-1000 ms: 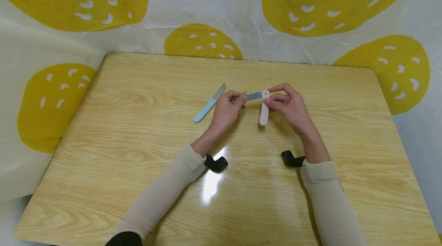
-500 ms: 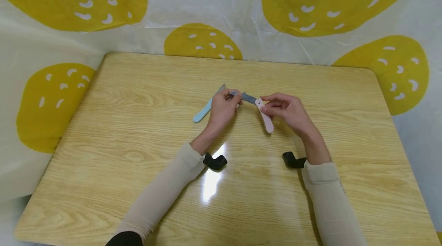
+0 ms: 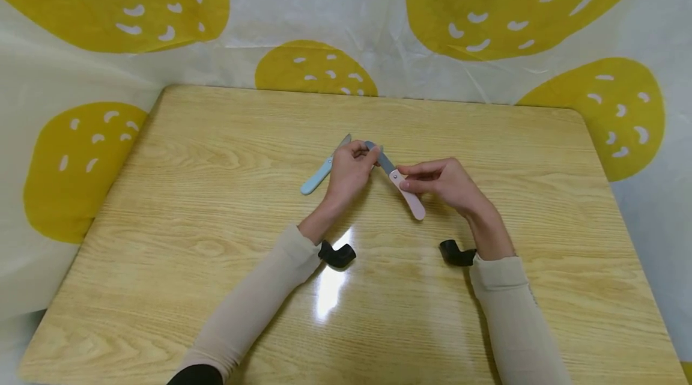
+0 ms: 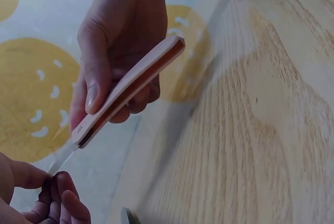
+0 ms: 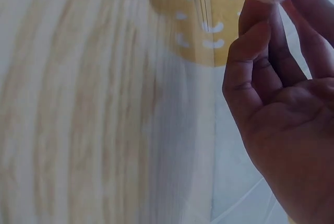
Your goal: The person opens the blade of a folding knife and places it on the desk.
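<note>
A folding knife with a pink handle (image 3: 413,203) is held up between the two hands, its grey blade swung out almost in line with the handle. My left hand (image 3: 348,172) pinches the blade (image 4: 63,158) near its tip between thumb and fingers. My right hand (image 3: 451,184) grips the pink handle close to the pivot, thumb on one side. In the left wrist view the slot along the handle faces the camera. A second folding knife with a light blue handle (image 3: 316,179) lies unfolded on the table behind the left hand, which hides part of it.
Both knives are over a wood-grain table (image 3: 216,211). A white cloth with yellow patches (image 3: 319,66) hangs along the table's far and side edges. A black curved piece (image 3: 337,254) juts from each wrist.
The pink handle has swung from roughly square to the blade to nearly straight with it. My right hand has moved down and left; the left hand keeps its pinch on the blade.
</note>
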{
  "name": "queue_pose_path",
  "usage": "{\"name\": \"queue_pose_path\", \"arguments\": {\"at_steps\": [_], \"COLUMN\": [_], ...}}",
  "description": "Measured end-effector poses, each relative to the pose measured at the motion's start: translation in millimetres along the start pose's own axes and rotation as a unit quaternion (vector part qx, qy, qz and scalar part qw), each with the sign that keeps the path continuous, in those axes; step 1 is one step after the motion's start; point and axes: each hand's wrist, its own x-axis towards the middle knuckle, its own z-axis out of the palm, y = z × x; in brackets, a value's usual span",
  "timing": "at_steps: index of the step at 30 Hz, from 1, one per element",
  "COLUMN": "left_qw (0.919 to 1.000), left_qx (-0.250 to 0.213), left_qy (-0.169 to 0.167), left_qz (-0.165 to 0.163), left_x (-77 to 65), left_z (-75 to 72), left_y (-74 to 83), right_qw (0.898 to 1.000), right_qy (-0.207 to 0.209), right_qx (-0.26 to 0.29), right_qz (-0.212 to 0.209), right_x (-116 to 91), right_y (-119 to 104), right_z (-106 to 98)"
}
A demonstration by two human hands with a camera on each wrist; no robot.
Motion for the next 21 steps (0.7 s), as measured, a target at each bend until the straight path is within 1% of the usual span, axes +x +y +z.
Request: {"name": "queue_pose_path", "arguments": {"at_steps": [2,5,8,10,13,16,18,21], "left_qw": [1.0,0.9998,0.9991,0.9983,0.9962,0.992,0.9873,0.9769], "left_qx": [-0.001,0.0,0.013,0.031,0.068,0.108,0.135,0.184], "left_qy": [-0.004,-0.02,-0.042,-0.049,-0.054,-0.065,-0.082,-0.105], "left_qz": [0.001,0.001,-0.004,-0.007,-0.005,0.003,0.015,0.03], "left_x": [-0.1,-0.4,-1.5,-3.1,-8.1,-16.0,-21.4,-28.7], "left_z": [0.1,0.6,1.8,3.2,5.6,8.1,10.0,12.8], "left_y": [-0.3,1.0,2.4,1.7,-1.7,-4.5,-6.0,-6.5], "right_qw": [1.0,1.0,0.999,0.998,0.996,0.992,0.987,0.977], "right_qy": [-0.006,-0.022,-0.037,-0.037,-0.021,0.012,0.034,0.059], "right_qx": [-0.003,0.002,0.021,0.043,0.08,0.117,0.152,0.198], "right_qz": [-0.008,-0.016,-0.02,-0.02,-0.025,-0.035,-0.043,-0.051], "right_x": [0.1,0.5,0.9,1.5,3.5,5.5,6.7,7.6], "right_y": [0.2,-0.2,-0.3,-0.5,0.1,0.8,1.2,2.4], "right_z": [0.6,2.1,3.7,4.9,6.0,6.3,6.0,5.2]}}
